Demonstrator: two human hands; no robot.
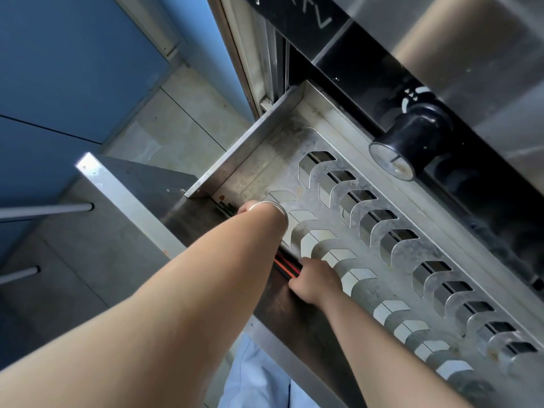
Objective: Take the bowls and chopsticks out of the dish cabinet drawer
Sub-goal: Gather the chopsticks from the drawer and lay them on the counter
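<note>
The steel dish cabinet drawer (pixel 244 148) is pulled out below me. Its slotted metal rack (pixel 368 245) holds no bowls. A bundle of black and red chopsticks (pixel 287 267) lies in the narrow trough along the drawer's front wall. My right hand (pixel 315 282) curls over the near end of the bundle. My left hand (pixel 243 208), with a silver bangle on the wrist, dips into the trough at the bundle's far end. Its fingers are hidden behind the wrist.
A black round knob (pixel 412 142) juts from the cabinet front above the drawer's back. The drawer's front panel (pixel 132 201) carries a bar handle (pixel 44 212). Blue cabinet doors (pixel 59 69) and tiled floor (pixel 182 125) lie to the left.
</note>
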